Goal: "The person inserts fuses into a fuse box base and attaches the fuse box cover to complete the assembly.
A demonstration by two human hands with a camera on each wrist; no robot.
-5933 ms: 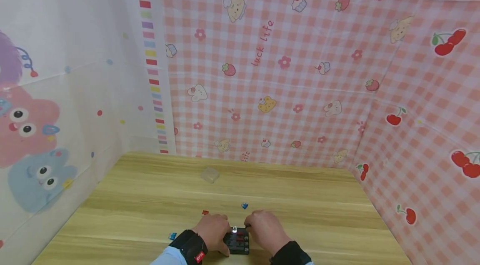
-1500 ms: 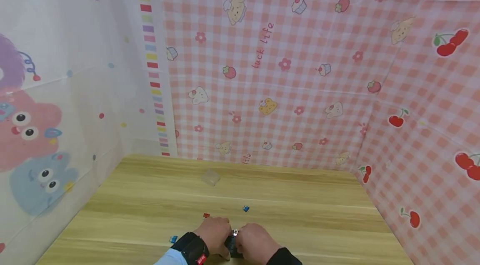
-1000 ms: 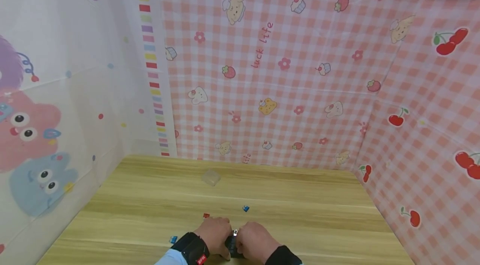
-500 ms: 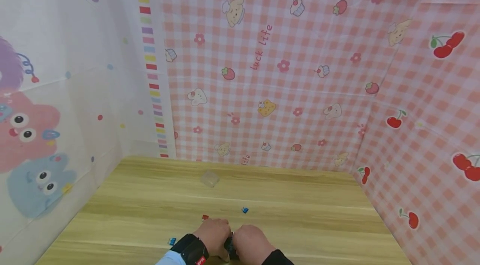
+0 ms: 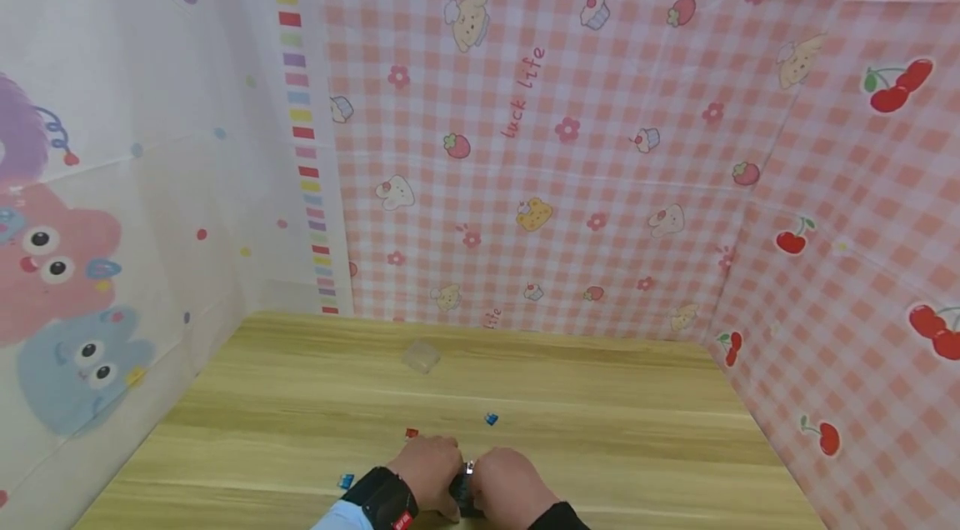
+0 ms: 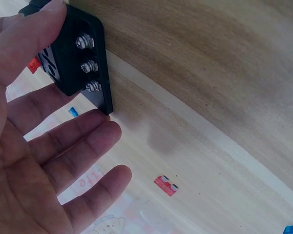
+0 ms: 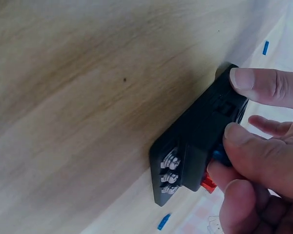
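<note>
A black fuse block (image 5: 462,500) with silver screw terminals sits on the table, mostly covered by both hands in the head view. My left hand (image 5: 429,470) grips its left side, thumb on one edge and fingertips at the other. My right hand (image 5: 512,487) is over its right part; in the right wrist view thumb and index finger pinch a small blue blade fuse (image 7: 218,155) at the block's face. How deep the fuse sits is hidden. Beside it, a red blade fuse (image 7: 209,183) shows on the block.
Loose on the wooden table (image 5: 637,430) lie a red fuse (image 5: 412,433), a blue fuse (image 5: 491,419) beyond the hands and another blue fuse (image 5: 346,481) near the left wrist. A clear plastic piece (image 5: 422,357) lies farther back. Patterned cloth walls (image 5: 570,180) stand around.
Nearly six seconds ago my right hand was at the block's right edge; it has since moved left over the block. In the last second the right hand shifts only slightly; the left keeps its grip.
</note>
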